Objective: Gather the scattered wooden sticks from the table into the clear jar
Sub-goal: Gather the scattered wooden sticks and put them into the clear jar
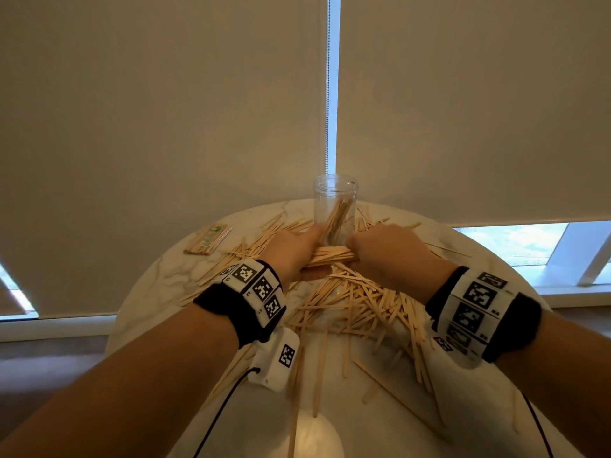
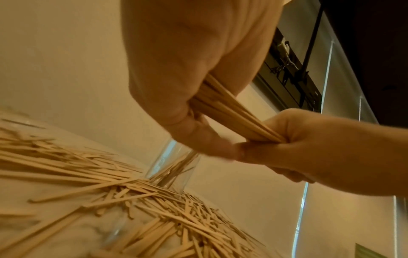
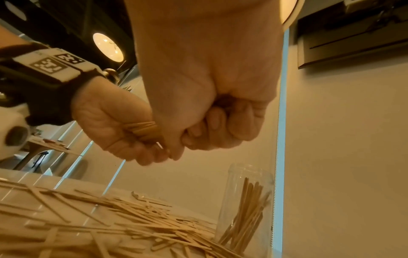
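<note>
A bundle of wooden sticks (image 1: pixel 330 253) lies level between my two hands, just in front of the clear jar (image 1: pixel 334 206). My left hand (image 1: pixel 291 249) grips its left end and my right hand (image 1: pixel 390 249) grips its right end. The left wrist view shows the bundle (image 2: pixel 229 113) running from my left hand (image 2: pixel 176 97) to my right hand (image 2: pixel 309 143). In the right wrist view my right hand (image 3: pixel 212 111) is a closed fist and my left hand (image 3: pixel 117 129) curls round the sticks (image 3: pixel 143 128). The jar (image 3: pixel 245 206) stands upright with several sticks inside.
Many loose sticks (image 1: pixel 350 302) cover the round marble table (image 1: pixel 165 269) between my arms and round the jar. A wrapped pack of sticks (image 1: pixel 208 240) lies at the far left. Roller blinds hang close behind the table.
</note>
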Motion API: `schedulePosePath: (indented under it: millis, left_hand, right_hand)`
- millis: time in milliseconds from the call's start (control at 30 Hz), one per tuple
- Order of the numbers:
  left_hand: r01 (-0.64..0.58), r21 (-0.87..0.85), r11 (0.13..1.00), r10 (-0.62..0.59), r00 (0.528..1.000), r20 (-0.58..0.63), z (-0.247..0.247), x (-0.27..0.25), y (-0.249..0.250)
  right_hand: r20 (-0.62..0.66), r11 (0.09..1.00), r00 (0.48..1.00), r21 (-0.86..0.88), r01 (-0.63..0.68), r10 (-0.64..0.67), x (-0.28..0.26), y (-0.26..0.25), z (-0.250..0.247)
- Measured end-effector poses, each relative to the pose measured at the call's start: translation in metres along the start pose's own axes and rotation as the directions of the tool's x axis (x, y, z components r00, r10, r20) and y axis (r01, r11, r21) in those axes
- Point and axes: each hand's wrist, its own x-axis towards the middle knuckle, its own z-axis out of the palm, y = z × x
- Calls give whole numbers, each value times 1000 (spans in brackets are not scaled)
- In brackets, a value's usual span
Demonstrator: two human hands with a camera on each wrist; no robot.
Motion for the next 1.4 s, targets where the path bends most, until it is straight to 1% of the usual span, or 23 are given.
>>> schedulePosePath:
  millis: [100, 167, 233, 300, 367, 433, 467, 533, 600, 633, 667, 700, 767, 833, 967, 1067, 1133, 1200, 1233, 1300, 1333, 1367, 1400]
  left_hand:
    - [17, -173, 985, -16, 1000, 3, 2, 3, 3]
    - [-2, -264, 965, 9, 1000, 26, 8, 1, 5]
    - [-40, -271, 962, 41, 999, 0, 14, 0, 5]
    - [-85, -179, 980, 82, 996, -29, 15, 2, 3]
    - [-213, 68, 975, 216, 976, -30, 10, 4, -1]
    - [-368, 330, 869, 382, 924, 24, 8, 3, -3]
    - [-414, 401, 818, 429, 902, 56, 8, 0, -3]
    - [-455, 500, 737, 449, 882, 141, 10, -2, -3]
    - [-464, 645, 607, 455, 869, 196, 11, -1, -3]
    - [-454, 691, 563, 454, 868, 200, 10, 2, -4]
    - [-434, 712, 552, 449, 874, 186, 8, 5, -5]
    - [-407, 709, 576, 433, 888, 158, 5, 9, -7]
    - [-343, 664, 664, 396, 915, 76, 0, 18, -8]
    - [-292, 586, 756, 358, 934, 4, -2, 27, -9]
    - [-253, 403, 880, 284, 959, -18, 4, 42, -13]
    - [-176, 156, 972, 177, 984, 13, 4, 46, -8]
    - [-81, -14, 997, 82, 995, 56, 7, 48, 0]
    - [-28, -132, 991, 41, 995, 93, 8, 56, 10]
    - [-27, -194, 981, 43, 996, 80, 6, 64, 15]
    - [-63, -286, 956, 59, 998, -23, -3, 81, 23]
    - [-90, -283, 955, 69, 994, -83, -8, 91, 26]
    - [-105, -244, 964, 79, 991, -112, -12, 100, 28]
    - [-106, -156, 982, 90, 990, -110, -13, 110, 30]
  right_hand:
    - [-1, 995, 996, 20, -94, 94, 3, 5, 2]
    - [1, 991, 993, 74, -114, 114, 5, 3, 3]
    - [-5, 986, 994, 125, -108, 110, 6, 0, 2]
    - [4, 985, 994, 134, -112, 112, 5, -3, 1]
    - [41, 987, 992, 105, -126, 122, 3, -3, 2]
    - [67, 984, 987, 92, -153, 148, 3, 2, 1]
    - [90, 979, 983, 109, -172, 163, 3, 4, 0]
    - [153, 968, 975, 169, -187, 162, 4, 9, -2]
    - [183, 965, 977, 218, -146, 106, 4, 9, -4]
    - [171, 963, 982, 238, -124, 84, 3, 8, -4]
    - [136, 964, 988, 244, -107, 75, 3, 8, -4]
    - [82, 968, 993, 231, -97, 80, 2, 9, -3]
    - [-16, 981, 996, 173, -87, 91, 1, 14, -3]
    - [-54, 988, 996, 143, -59, 67, 2, 16, -2]
    - [-23, 987, 999, 153, 39, -36, 11, 14, -3]
    - [-62, 974, 997, 221, 57, -44, 21, 17, -3]
    - [-100, 979, 995, 198, 38, -19, 29, 24, -5]
    - [-119, 982, 992, 187, -13, 36, 42, 35, -11]
    - [-131, 980, 988, 194, -51, 77, 51, 42, -16]
    - [-176, 967, 967, 210, -145, 183, 71, 60, -29]
    - [-208, 959, 950, 212, -190, 234, 83, 70, -35]
    - [-244, 953, 931, 201, -227, 273, 95, 79, -41]
    - [-274, 951, 915, 172, -255, 295, 109, 89, -46]
